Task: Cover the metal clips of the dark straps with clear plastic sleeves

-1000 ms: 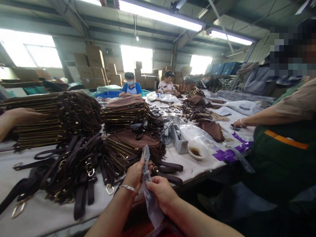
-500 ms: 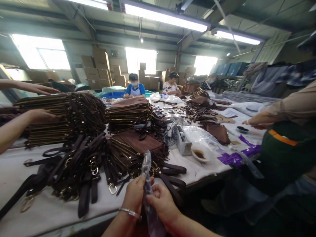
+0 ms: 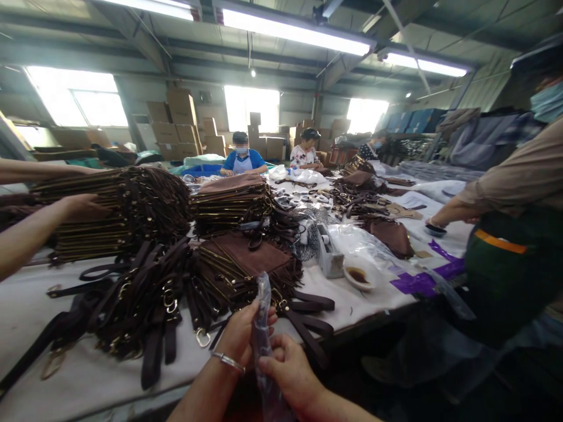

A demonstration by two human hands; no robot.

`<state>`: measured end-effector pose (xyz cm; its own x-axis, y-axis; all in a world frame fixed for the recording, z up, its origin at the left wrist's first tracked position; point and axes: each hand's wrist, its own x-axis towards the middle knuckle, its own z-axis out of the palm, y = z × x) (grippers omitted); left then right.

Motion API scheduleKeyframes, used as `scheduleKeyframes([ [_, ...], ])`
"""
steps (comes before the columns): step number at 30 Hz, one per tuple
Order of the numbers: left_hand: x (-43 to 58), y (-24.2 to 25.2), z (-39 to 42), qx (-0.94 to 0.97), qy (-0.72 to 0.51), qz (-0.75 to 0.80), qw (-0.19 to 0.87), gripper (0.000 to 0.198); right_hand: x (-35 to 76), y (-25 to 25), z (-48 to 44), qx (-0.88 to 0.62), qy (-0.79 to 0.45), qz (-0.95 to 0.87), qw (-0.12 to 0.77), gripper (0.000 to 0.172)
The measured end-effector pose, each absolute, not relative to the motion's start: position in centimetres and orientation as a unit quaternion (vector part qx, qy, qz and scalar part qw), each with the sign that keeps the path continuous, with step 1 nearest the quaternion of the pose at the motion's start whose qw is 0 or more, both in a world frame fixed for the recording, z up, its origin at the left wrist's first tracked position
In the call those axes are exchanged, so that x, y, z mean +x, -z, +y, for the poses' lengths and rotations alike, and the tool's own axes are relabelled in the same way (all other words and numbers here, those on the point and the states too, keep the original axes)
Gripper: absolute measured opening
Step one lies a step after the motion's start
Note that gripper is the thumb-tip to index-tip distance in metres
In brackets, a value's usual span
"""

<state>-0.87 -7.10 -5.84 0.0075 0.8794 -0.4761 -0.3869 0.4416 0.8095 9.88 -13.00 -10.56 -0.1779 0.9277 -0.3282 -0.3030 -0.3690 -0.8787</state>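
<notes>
Dark straps (image 3: 152, 351) crowd the way left of the left hand (image 3: 240, 333) | stacked brown pouches (image 3: 259, 252) wall off straight ahead | rightward, bare white cloth (image 3: 378, 303) leaves a lane before the white bowl (image 3: 368, 284)

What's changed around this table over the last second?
At far left, a co-worker's second arm has come in above the stack of brown bags. At right, a co-worker's hand lifted off the dark dish, then returned to it. The wearer's left hand and right hand remain on the clear plastic sleeve; the straps lie as before.
</notes>
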Motion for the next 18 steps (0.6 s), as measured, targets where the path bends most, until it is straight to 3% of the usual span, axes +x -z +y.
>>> scheduleKeyframes([
  [6,0.0,7.1,-7.4,0.333,-0.48,0.552,0.595,0.027,10.2,10.4,-13.3,-0.477,-0.666,-0.408,0.403,0.038],
  [11,-0.9,7.4,-7.5,0.462,-0.467,0.603,0.452,0.028,12.3,6.8,-11.2,-0.533,-0.464,-0.597,0.379,0.018],
  [13,-1.3,7.2,-7.5,0.506,-0.458,0.619,0.389,0.025,12.5,5.5,-9.0,-0.557,-0.416,-0.604,0.39,0.022],
  [18,-1.4,7.1,-7.6,0.562,-0.429,0.631,0.319,0.025,10.3,5.4,-3.5,-0.58,-0.518,-0.52,0.353,0.028],
])
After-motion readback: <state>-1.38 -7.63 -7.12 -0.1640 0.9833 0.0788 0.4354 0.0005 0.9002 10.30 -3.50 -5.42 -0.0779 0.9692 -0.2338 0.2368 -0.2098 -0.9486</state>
